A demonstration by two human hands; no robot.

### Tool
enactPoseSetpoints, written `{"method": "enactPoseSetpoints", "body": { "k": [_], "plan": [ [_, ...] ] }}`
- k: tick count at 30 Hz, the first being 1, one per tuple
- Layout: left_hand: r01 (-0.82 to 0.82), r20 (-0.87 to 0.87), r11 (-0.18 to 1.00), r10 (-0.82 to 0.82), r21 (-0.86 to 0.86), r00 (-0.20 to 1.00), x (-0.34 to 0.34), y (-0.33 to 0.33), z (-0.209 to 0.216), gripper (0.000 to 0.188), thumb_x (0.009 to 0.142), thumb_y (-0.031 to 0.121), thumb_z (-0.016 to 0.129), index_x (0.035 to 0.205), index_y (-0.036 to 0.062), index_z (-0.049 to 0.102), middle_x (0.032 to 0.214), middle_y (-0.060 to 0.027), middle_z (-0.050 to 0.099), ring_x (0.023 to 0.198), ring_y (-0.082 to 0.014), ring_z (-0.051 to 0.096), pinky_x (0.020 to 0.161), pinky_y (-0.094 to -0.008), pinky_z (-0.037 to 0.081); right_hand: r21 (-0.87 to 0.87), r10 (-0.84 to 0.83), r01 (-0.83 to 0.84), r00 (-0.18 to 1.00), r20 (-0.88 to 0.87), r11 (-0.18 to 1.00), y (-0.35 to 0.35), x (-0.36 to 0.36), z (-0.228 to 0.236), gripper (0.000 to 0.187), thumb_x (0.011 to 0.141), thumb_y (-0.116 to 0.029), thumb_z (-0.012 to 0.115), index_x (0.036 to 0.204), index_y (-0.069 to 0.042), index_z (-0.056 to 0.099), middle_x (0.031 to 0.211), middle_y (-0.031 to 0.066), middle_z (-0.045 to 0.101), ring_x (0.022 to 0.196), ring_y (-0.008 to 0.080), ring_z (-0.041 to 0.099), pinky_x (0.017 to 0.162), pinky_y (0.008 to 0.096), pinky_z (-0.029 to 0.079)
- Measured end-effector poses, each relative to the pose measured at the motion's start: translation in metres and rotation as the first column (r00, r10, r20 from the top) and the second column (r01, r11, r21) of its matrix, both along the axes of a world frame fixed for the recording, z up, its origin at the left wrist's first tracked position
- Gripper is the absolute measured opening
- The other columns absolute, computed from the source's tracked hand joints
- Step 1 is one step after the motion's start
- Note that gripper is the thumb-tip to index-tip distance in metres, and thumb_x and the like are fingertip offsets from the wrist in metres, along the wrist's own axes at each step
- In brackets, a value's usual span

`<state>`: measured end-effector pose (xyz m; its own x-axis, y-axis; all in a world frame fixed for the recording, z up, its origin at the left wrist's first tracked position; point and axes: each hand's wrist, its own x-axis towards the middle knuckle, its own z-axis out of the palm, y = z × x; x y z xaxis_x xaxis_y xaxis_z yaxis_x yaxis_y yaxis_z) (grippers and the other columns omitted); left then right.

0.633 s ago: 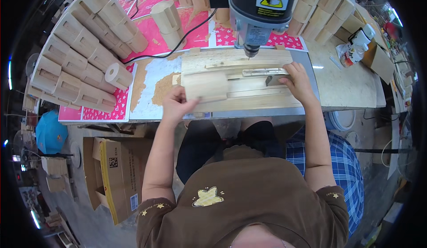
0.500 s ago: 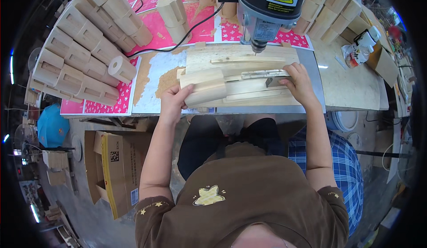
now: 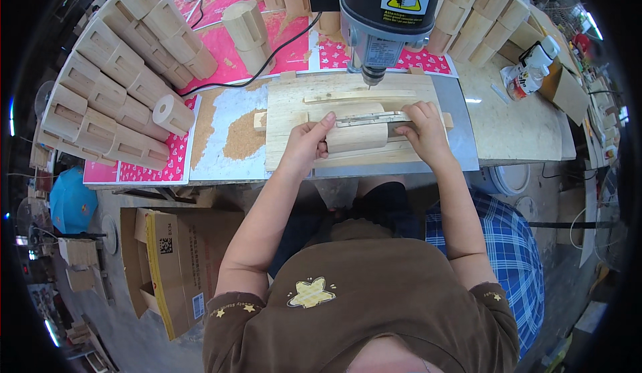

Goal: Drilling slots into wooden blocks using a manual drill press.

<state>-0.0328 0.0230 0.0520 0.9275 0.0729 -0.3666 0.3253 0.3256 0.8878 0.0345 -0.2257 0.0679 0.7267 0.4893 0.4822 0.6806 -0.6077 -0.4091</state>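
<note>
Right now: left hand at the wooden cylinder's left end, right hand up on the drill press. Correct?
Not quite: the right hand isn't on the drill press. The head view shows it at the right end of the narrow strip along the wooden cylinder. The left hand is at the cylinder's left end, as you said.

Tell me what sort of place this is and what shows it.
Probably a woodworking shop: a drill press stands beyond the wooden piece being held, and stacks of slotted wooden cylinders rise at the left.
</note>
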Motion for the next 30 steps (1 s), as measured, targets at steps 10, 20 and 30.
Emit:
{"method": "enactPoseSetpoints", "body": {
  "k": [10,20,30],
  "plan": [
    [-0.355,0.509,0.461,-0.269,0.813,0.817,0.009,-0.022,-0.046,0.08,0.056,0.034,0.081,0.126,0.0078,0.05,0.107,-0.0103,0.056,0.105,-0.0272,0.048,0.089,-0.0418,0.031,-0.005,-0.152,0.152,0.987,0.057,0.988,-0.008,0.048,-0.006,0.04,0.062,-0.009,0.075,0.099,-0.004,0.061,0.089,0.0106,0.06,0.09,0.0304,0.052,0.081,0.0384,0.042],
    [-0.33,0.435,0.342,-0.298,0.88,0.85,0.026,0.011,-0.054,0.066,0.056,0.028,0.08,0.116,0.0104,0.058,0.081,-0.0026,0.056,0.087,-0.0224,0.051,0.083,-0.0391,0.032,0.29,0.08,-0.032,0.984,-0.158,0.956,0.007,0.044,0.0,0.032,0.072,-0.003,0.07,0.102,-0.005,0.061,0.096,0.007,0.061,0.096,0.0238,0.055,0.088,0.0346,0.04],
    [-0.406,0.558,0.422,-0.345,0.811,0.755,0.031,0.013,-0.05,0.051,0.054,0.017,0.081,0.101,0.0083,0.064,0.069,-0.0053,0.055,0.071,-0.0245,0.051,0.065,-0.0361,0.041,0.641,-0.055,-0.036,0.991,0.121,0.766,0.036,0.114,0.163,0.022,0.09,-0.021,0.053,0.092,0.001,0.058,0.083,0.0131,0.058,0.077,0.019,0.056,0.071,0.0298,0.044]
  ]
}}
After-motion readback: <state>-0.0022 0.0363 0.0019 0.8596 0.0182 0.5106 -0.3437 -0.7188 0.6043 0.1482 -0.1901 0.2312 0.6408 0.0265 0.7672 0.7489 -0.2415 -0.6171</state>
